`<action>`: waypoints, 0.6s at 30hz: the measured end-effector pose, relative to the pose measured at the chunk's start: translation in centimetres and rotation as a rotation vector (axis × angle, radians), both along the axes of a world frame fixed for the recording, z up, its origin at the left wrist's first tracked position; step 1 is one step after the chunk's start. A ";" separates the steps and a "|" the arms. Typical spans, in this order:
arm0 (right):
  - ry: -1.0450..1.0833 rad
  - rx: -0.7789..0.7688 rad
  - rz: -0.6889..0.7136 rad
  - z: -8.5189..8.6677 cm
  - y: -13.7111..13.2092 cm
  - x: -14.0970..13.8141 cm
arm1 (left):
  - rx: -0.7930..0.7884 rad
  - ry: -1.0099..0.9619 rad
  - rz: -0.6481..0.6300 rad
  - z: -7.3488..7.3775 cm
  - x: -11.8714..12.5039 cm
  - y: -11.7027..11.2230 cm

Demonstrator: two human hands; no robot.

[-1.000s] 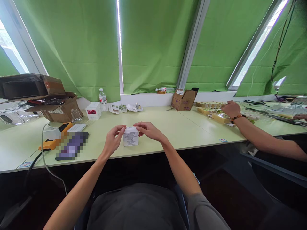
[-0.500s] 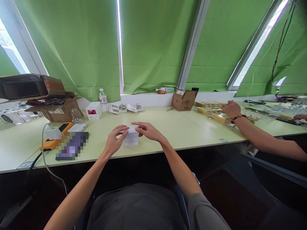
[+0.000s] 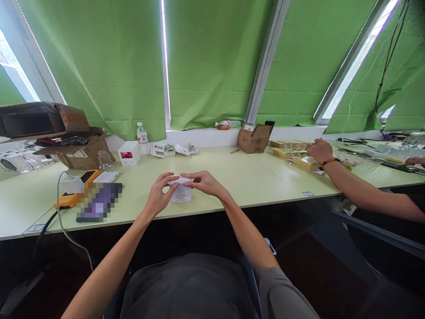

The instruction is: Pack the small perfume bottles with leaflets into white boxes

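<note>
A small white box [image 3: 181, 193] with printed text on its near face stands on the pale green table [image 3: 232, 177], close to the front edge. My left hand [image 3: 158, 195] curls against the box's left side, fingertips at its top corner. My right hand [image 3: 202, 182] reaches over from the right and pinches the top edge of the box. Both hands meet over the lid, which hides the top of the box.
At the left lie a pixelated dark object [image 3: 99, 202], an orange tool [image 3: 71, 199] with a cable, and open cardboard boxes [image 3: 76, 150]. A white box with a pink print [image 3: 129, 153] and a water bottle [image 3: 142, 137] stand behind. Another person's arm [image 3: 352, 186] reaches over yellow packs [image 3: 300, 161] at the right.
My hands have closed in over the top of the white box. The fingertips, first at its upper corners, now meet above the lid. The other person's arm has stayed put.
</note>
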State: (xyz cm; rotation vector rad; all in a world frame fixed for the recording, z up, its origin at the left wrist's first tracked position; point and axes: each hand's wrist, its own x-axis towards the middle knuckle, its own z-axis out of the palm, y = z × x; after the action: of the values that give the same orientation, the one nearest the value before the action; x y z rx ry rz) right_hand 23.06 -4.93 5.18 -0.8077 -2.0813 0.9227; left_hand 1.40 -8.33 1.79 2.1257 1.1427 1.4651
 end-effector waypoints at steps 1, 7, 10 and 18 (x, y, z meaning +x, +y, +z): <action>-0.001 0.008 -0.003 0.0 0.0 0.0 | -0.002 0.003 -0.002 0.0 0.0 0.0; -0.014 0.029 -0.004 -0.3 0.2 0.0 | -0.018 0.001 -0.027 0.1 0.0 0.0; -0.019 0.039 -0.006 -0.5 0.4 -0.1 | -0.031 -0.009 -0.028 0.1 0.0 0.0; -0.054 0.060 -0.012 -0.4 0.2 0.0 | -0.044 -0.012 -0.029 0.1 0.0 -0.1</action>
State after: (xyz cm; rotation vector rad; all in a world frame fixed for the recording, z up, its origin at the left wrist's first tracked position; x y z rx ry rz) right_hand 23.07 -4.69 4.82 -0.8209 -2.1383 0.8365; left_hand 1.40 -8.40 1.84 2.0924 1.1250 1.4258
